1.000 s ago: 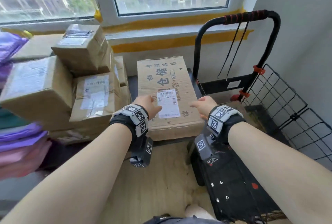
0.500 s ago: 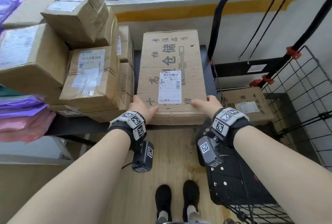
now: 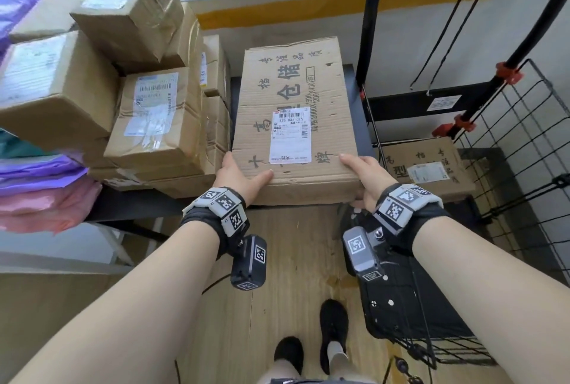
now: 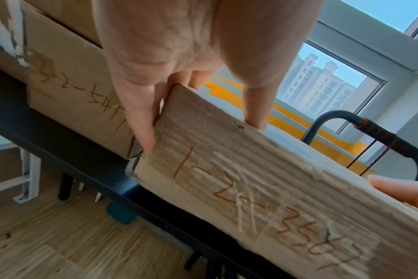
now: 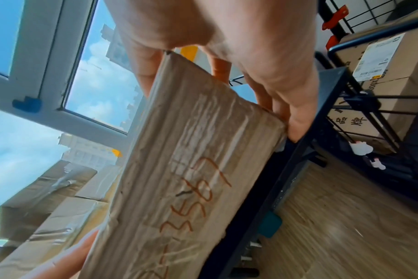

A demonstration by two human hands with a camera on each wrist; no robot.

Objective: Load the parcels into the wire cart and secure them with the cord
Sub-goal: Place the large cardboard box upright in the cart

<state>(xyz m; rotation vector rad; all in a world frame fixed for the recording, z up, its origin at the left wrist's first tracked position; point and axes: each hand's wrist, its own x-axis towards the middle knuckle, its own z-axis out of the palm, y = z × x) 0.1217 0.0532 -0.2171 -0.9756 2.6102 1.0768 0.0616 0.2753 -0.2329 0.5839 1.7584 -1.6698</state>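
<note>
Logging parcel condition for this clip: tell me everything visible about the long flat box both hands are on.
The long flat box is worn brown corrugated cardboard, dented, printed with black Chinese characters, with a white shipping label on top and orange handwritten digits on its near end. It lies flat on the dark table, beside the stacked parcels. The left hand and right hand grip its near corners, thumbs on top.

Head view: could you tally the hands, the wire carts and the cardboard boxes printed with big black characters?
Hands: 2, the left hand and the right hand
Printed boxes: 2, the held box and the box in the cart
Wire cart: 1
Total: 5
</note>
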